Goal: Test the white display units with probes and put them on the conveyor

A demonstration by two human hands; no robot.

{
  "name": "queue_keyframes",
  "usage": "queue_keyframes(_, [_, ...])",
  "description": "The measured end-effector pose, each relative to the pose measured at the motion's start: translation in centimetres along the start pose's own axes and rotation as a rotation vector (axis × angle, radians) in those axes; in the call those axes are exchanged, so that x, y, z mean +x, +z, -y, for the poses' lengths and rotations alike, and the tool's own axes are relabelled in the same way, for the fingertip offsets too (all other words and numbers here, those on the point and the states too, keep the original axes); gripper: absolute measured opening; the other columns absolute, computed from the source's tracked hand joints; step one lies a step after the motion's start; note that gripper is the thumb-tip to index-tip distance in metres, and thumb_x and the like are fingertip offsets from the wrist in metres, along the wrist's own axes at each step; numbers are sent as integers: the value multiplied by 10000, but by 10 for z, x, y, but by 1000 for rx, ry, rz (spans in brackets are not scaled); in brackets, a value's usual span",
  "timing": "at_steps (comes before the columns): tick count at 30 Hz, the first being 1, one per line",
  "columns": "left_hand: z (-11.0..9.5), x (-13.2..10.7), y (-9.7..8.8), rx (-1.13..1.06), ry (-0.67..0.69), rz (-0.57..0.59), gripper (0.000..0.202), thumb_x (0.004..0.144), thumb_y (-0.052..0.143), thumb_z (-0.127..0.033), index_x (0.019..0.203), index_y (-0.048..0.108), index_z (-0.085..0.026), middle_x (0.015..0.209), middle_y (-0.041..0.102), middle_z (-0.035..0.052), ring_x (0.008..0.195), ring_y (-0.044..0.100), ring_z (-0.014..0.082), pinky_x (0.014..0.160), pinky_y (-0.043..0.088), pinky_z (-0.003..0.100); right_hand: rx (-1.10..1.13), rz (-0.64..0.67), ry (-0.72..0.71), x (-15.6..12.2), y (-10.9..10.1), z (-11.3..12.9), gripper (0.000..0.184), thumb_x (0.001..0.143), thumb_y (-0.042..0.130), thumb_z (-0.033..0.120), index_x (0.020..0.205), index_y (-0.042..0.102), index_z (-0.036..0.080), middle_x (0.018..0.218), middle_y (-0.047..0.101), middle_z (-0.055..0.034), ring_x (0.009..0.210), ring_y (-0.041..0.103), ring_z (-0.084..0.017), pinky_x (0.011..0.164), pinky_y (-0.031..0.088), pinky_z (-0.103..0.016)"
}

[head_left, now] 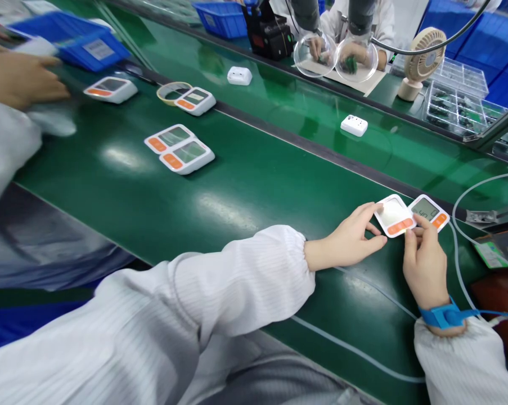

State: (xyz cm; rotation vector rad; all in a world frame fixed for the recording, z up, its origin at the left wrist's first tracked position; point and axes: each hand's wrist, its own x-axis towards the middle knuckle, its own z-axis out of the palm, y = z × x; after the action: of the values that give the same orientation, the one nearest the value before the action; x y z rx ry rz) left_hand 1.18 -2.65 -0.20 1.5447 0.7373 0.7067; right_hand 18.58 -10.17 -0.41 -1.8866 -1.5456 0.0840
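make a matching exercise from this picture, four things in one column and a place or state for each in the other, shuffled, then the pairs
1. left hand
2. small fan
3. right hand
4. rightmost white-and-orange device

A. beside clear compartment boxes
B. blue band at the wrist
C. characters on its screen
D. no band at the wrist

1-D; 2-A; 3-B; 4-C

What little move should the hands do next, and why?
Maybe tilt the white-and-orange device between the left hand and right hand a little. Fingers are at both its sides, and its screen looks washed-out white, perhaps from glare, while the neighbouring device shows dark digits.
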Motion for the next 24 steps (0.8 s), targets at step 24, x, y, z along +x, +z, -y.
queue_keyframes(24, [-19,26,-58,488,79,-67,416,895,598,-444,1200,636,-163,1044,694,76,744,635,167,739,525,331,2,471,-562,-18,-6,35,163,1019,605,335,1104,610,197,1077,630,-98,967,618,-269,796,555,-400])
